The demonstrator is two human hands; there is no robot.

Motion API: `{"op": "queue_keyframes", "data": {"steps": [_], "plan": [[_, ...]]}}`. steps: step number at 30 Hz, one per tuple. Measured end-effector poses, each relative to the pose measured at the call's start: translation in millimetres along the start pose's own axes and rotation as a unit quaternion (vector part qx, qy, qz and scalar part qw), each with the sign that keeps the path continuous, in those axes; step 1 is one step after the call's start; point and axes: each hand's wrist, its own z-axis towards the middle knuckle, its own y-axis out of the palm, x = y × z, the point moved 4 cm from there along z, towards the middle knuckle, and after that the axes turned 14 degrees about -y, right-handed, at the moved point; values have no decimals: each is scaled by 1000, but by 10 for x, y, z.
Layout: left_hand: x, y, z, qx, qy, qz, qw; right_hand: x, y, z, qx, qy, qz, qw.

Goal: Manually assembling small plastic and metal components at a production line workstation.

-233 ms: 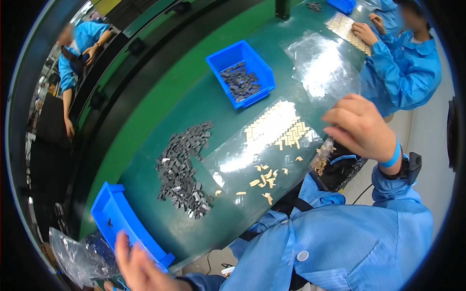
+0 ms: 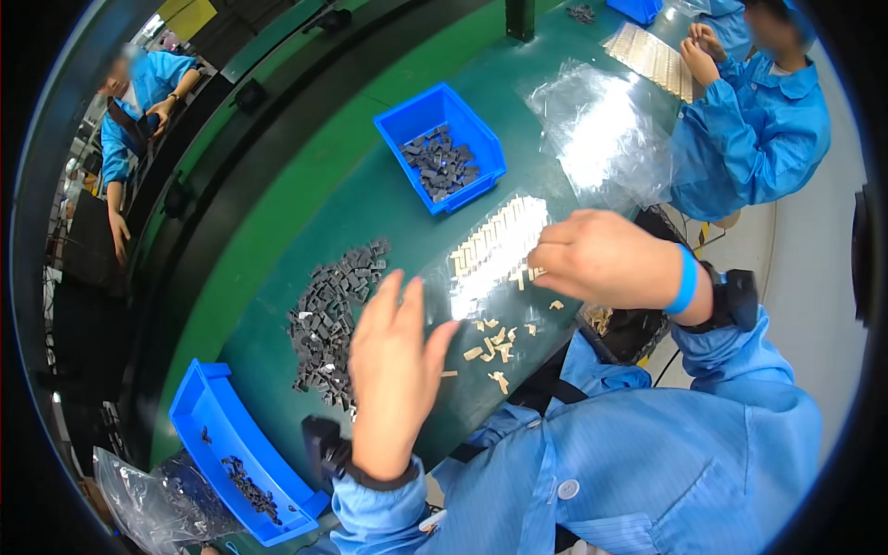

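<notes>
My left hand (image 2: 393, 370) hovers over the near side of a pile of small black rectangular parts (image 2: 324, 301), palm down, fingers extended and thumb apart, with nothing seen in it. Over the right end of a sheet with cream pieces (image 2: 490, 242) in slanted rows, my right hand (image 2: 606, 259) is closed, its fingertips pressed together. Whatever those fingertips hold is hidden. That sheet lies on glossy clear plastic on the green table. Several loose cream scraps (image 2: 499, 347) are scattered nearer to me.
A blue bin (image 2: 495, 176) of black parts stands beyond the sheet. At left is a long blue tray (image 2: 208, 398) with small dark bits, beside a clear bag (image 2: 139, 499). Clear plastic (image 2: 592, 139) lies back right, near a co-worker (image 2: 754, 129). A dark box (image 2: 638, 328) stands by the table edge.
My left hand has come up from the lower left, across the tray, to the black pile. My right hand has moved left and down onto the cream sheet.
</notes>
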Motion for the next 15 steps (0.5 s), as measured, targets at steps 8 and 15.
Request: {"op": "queue_keyframes", "data": {"steps": [8,15], "plan": [[-53,616,491,-147,-47,38,987,302,496,266,-33,-4,98,995],[-43,673,625,-141,-20,124,982,386,805,331,13,23,267,963]]}}
